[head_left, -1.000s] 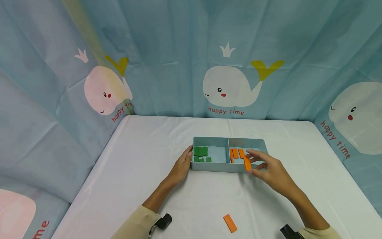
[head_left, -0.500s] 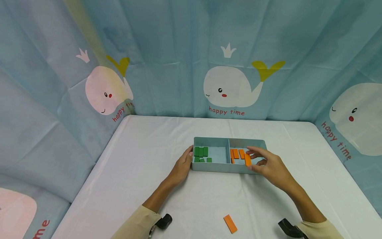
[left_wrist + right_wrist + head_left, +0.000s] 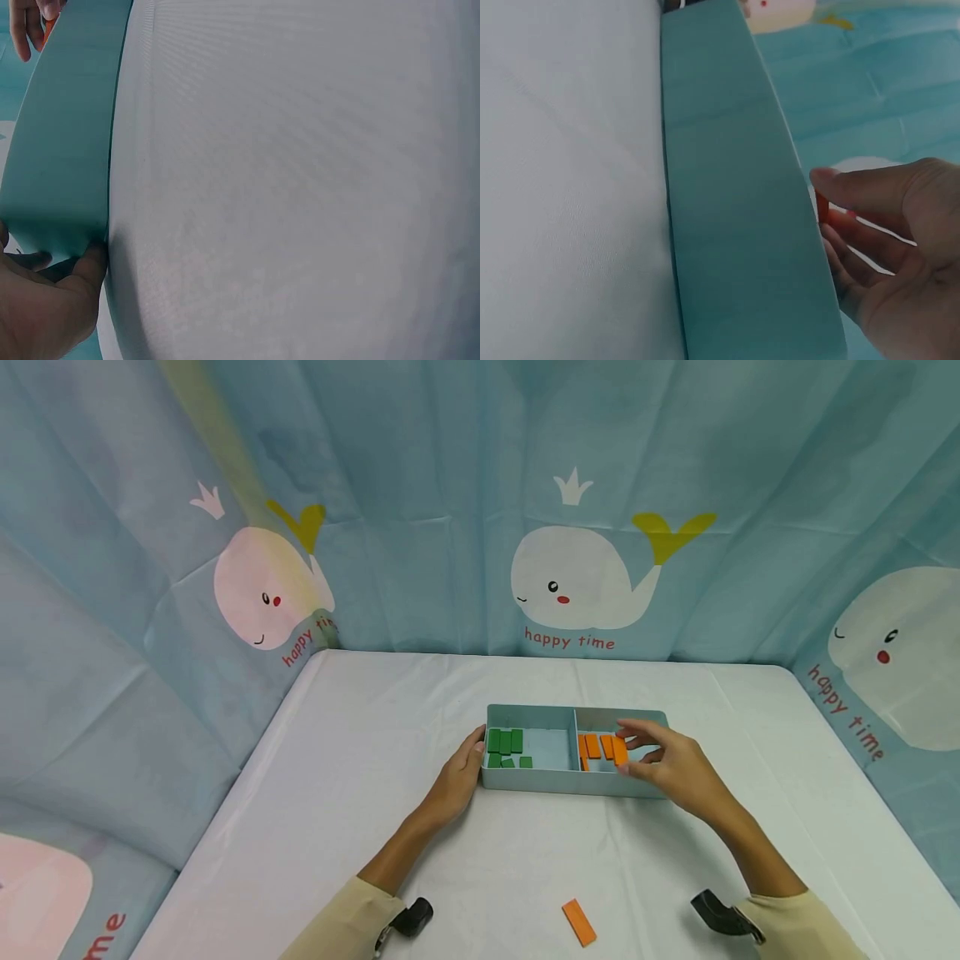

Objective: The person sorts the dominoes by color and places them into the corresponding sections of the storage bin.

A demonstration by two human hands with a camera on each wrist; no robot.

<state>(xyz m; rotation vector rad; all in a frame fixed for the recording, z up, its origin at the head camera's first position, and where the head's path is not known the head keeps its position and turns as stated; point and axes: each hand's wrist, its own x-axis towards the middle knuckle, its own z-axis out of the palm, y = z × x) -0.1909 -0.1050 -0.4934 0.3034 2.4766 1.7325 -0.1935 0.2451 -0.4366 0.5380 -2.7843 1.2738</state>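
Observation:
A blue-green two-compartment box [image 3: 528, 781] sits on the white table. My left hand [image 3: 455, 781] holds its left end, thumb at the rim; in the left wrist view the fingers [image 3: 90, 266] bend against the end wall. My right hand [image 3: 678, 772] pinches an orange rectangular block [image 3: 620, 750] between thumb and fingers, low over the right compartment. This block stands close beside another orange block [image 3: 607, 747]. More orange blocks [image 3: 592, 746] lie left of them, near the divider. The right wrist view shows only a sliver of the pinched block [image 3: 822, 206] behind the front wall.
Several green blocks [image 3: 506, 742] lie at the left side of the left compartment. One loose orange block [image 3: 579, 922] rests on the white tablecloth [image 3: 360, 718] nearer the person. A blue curtain with whale prints [image 3: 420, 585] hangs behind and beside the table.
My right hand has carried the orange block back and down from over the front wall into the right compartment, alongside the other orange blocks. The left hand stays put on the box.

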